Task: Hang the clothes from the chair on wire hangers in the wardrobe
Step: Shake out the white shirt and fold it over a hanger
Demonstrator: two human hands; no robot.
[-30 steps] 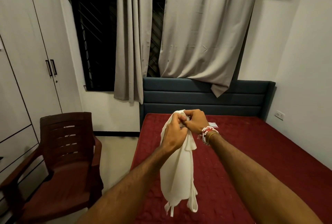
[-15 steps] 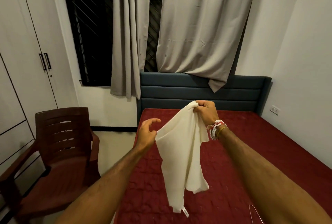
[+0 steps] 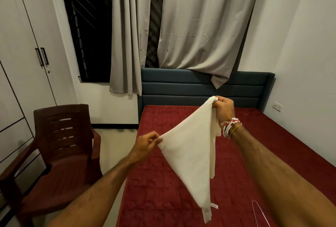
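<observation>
Left hand [image 3: 145, 144] now joins right hand [image 3: 224, 109] pinching one garment [image 3: 190, 155], one hanger [image 3: 253, 206] below

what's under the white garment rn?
The red bed; a wire hanger lies on it just right of the white garment's lower tip, partly out of frame. The patch of bed directly behind the cloth is covered.

1. Left hand [image 3: 145, 145] and right hand [image 3: 224, 110] are bare; so are both hairy forearms [image 3: 101, 181].
2. White and red bead bracelets [image 3: 229, 126] circle the right wrist [image 3: 223, 119].
3. A thin yellow band [image 3: 236, 128] lies beside them.
</observation>
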